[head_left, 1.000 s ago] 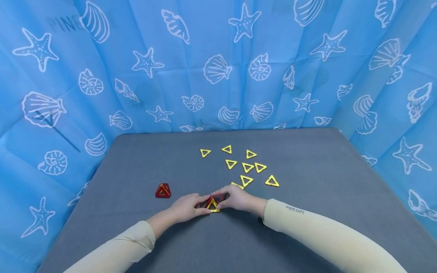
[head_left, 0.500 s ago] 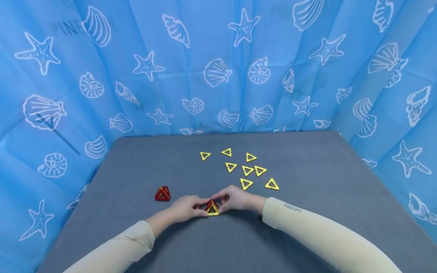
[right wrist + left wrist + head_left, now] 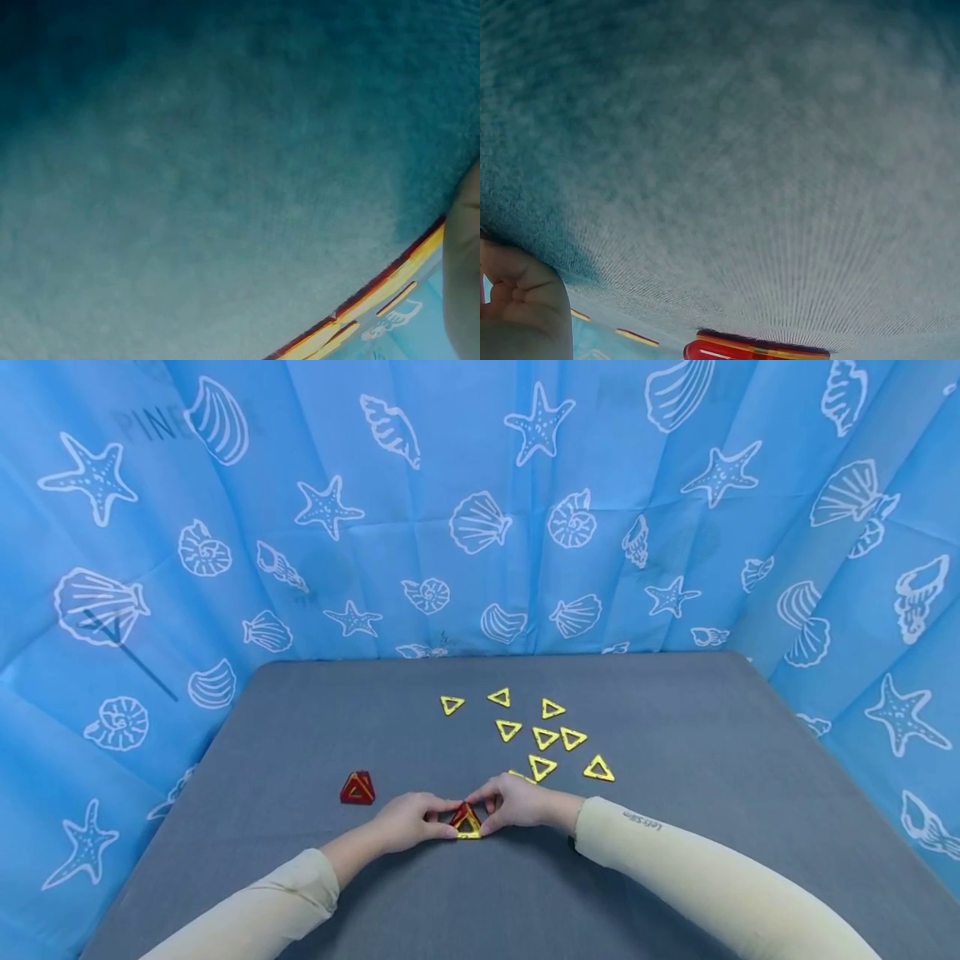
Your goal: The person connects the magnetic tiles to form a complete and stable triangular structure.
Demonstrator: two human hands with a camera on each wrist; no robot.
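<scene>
In the head view a small pyramid of red and yellow triangular magnetic tiles point(image 3: 466, 821) stands on the grey table, a yellow-edged triangle facing me. My left hand point(image 3: 408, 820) grips its left side, index finger near the tip and thumb low at the front corner. On the right side my right hand point(image 3: 516, 802) pinches it in the same way. The hands partly cover the pyramid's sides. In the left wrist view part of a hand point(image 3: 525, 307) shows at the lower left.
A finished-looking red pyramid point(image 3: 357, 787) stands to the left of my hands. Several flat yellow triangle tiles point(image 3: 542, 767) lie scattered beyond my right hand, one partly covered by it. A blue shell-print curtain point(image 3: 480, 527) hangs behind the grey table point(image 3: 300, 727).
The front yellow triangle has shifted slightly between my fingers, and both hands keep hold of the pyramid. The whole scene sits a little lower in the head view.
</scene>
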